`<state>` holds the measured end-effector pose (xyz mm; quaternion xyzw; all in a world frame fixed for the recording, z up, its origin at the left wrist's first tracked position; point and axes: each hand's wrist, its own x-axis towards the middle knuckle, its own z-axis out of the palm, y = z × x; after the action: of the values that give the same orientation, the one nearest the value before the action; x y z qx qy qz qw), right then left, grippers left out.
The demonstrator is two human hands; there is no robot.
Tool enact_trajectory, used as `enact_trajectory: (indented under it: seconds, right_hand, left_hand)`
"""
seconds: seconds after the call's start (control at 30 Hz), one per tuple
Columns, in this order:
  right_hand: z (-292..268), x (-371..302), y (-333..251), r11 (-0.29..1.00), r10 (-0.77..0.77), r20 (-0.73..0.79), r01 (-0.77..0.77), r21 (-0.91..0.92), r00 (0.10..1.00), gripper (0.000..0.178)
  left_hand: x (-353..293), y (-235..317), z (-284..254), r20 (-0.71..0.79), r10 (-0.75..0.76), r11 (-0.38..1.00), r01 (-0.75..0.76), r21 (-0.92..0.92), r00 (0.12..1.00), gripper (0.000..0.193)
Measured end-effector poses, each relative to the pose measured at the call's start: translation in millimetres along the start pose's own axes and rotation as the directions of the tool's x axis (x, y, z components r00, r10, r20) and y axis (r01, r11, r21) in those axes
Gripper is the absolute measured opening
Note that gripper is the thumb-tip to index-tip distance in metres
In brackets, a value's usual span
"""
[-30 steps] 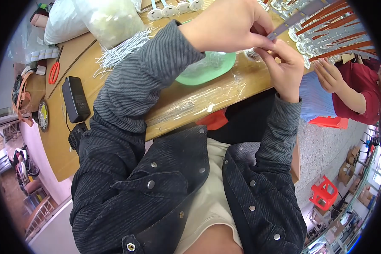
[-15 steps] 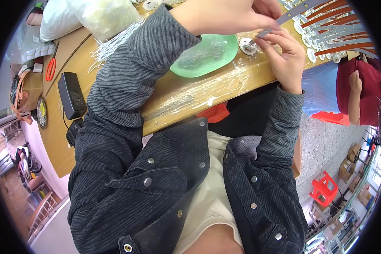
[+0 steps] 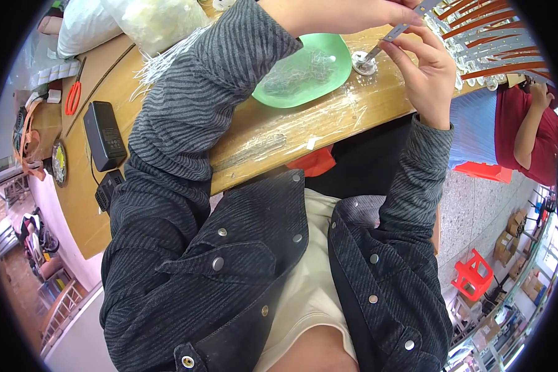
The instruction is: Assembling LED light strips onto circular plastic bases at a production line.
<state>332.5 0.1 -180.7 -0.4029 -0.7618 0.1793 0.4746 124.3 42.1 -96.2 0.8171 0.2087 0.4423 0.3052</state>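
A flat grey strip with small holes [image 3: 395,32] slants up from a round white disc-shaped piece [image 3: 364,63] on the table. My right hand [image 3: 429,74] pinches the strip between thumb and fingers, just above the disc. My left hand [image 3: 347,11] reaches across from the left, its fingertips closed on the strip's upper part near the top edge of the view. The strip's far end is partly cut off there. Beside the disc lies a green tray [image 3: 289,101] with a tangle of fine, thin wires and a small white bit in it.
Many similar strips on white discs [image 3: 490,46] crowd the far right of the table. At left are red-handled scissors [image 3: 74,98], a black power adapter [image 3: 105,137], white plastic bags [image 3: 158,25] and white wires [image 3: 161,71]. A person in red [image 3: 524,127] is at the right.
Both hands have shifted slightly right, and the strip shows more of its lower part above the disc. A small white bit now shows in the tray. The other person's hand has risen.
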Motion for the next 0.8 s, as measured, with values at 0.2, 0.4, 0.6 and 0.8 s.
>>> enact_trajectory:
  seconds: [0.2, 0.4, 0.6, 0.8]
  right_hand:
    - [0.4, 0.3, -6.3, 0.998, -0.002, -0.008, 0.002, -0.069, 1.0, 0.017]
    - [4.2, -0.1, -8.4, 0.991, -0.045, -0.046, 0.039, -0.127, 0.998, 0.018]
    - [4.4, 0.4, -8.8, 0.99, -0.046, -0.071, 0.036, -0.134, 0.996, 0.015]
    - [4.5, -1.2, -12.7, 0.992, -0.035, -0.043, 0.03, -0.118, 0.998, 0.017]
  left_hand:
    - [-0.8, -5.7, 0.4, -0.04, 0.04, 0.999, -0.039, 0.021, 0.998, 0.015]
    - [-1.2, -0.4, -0.2, -0.002, 0.029, 0.999, -0.029, 0.015, 1.0, 0.014]
    - [-0.7, 2.0, 0.0, -0.031, 0.028, 0.999, -0.027, 0.021, 0.999, 0.013]
    - [-1.9, 11.5, -3.7, -0.001, 0.023, 0.999, -0.023, 0.035, 1.0, 0.011]
